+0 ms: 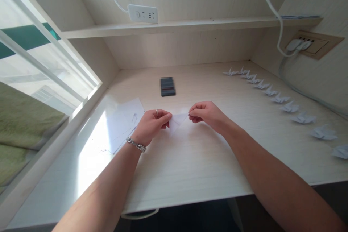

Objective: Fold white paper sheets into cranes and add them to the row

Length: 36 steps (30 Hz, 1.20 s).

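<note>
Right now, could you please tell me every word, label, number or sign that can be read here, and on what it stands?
No text can be read.
Dark object on the desk: blurred, unreadable.
Loose paper: small marks, too faint to tell whether they are writing.
Folded paper between the fingers: no writing visible.

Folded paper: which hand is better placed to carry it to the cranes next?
Likely the right hand: it holds the right corner of the folded paper and is nearer the paper cranes than the left hand.
</note>
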Available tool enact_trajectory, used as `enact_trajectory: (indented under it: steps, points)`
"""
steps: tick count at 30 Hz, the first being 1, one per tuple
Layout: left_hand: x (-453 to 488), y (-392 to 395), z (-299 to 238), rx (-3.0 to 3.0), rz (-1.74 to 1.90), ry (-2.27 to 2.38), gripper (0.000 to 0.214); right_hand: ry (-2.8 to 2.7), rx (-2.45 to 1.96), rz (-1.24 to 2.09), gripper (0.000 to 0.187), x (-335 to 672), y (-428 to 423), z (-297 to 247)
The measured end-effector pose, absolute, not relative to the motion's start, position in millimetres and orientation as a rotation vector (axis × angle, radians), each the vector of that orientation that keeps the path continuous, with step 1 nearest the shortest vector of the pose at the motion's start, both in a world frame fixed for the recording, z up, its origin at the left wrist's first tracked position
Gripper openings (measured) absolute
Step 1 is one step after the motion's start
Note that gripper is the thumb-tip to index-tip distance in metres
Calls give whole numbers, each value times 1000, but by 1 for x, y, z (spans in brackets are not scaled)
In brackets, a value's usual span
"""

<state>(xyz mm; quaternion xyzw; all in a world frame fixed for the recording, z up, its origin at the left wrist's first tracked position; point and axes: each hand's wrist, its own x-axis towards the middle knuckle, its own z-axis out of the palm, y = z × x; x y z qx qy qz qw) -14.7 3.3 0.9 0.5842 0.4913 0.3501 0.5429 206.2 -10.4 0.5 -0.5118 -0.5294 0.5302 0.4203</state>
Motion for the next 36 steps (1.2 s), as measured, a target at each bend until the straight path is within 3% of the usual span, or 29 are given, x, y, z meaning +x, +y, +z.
enact_trajectory:
  steps: [8, 18, 36]
  points:
    - [-7, 1, -1, 1134, 1018, 1117, 35, -1316, -1231, 1383, 26, 188, -14, -9]
    - [-3, -4, -5, 1451, 777, 1098, 30, -1338, -1200, 1227, 22, 177, -15, -13]
    - [-2, -5, -4, 1410, 1039, 947, 27, -1612, -1159, 761, 13, 175, -27, -8]
